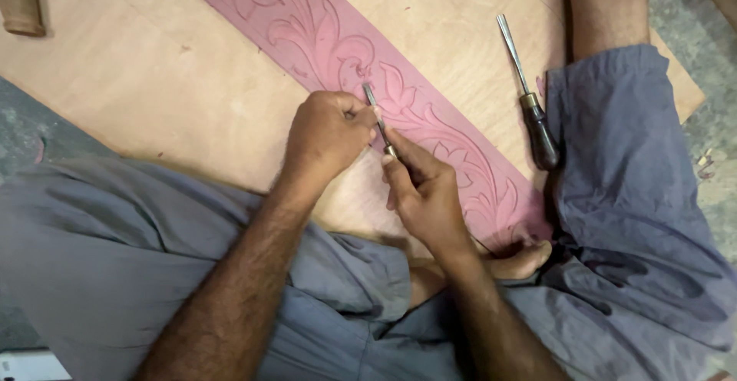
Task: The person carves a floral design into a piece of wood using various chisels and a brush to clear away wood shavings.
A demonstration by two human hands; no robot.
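A long pink carved panel [322, 20] with raised leaf and scroll shapes lies slantwise on a plywood board [153, 66]. My right hand [426, 193] grips the handle of a thin metal carving chisel [375, 108], whose tip rests on the panel's carving. My left hand [328, 131] pinches the chisel's steel shaft close to the tip and rests on the panel's lower edge. Both forearms reach in from the bottom of the view, over my grey-trousered legs.
A second chisel [528, 93] with a dark wooden handle lies on the board right of the panel, beside my right knee. My bare foot [518, 260] rests at the panel's lower end. A wooden piece [19, 1] sits at the top left corner. Grey floor surrounds the board.
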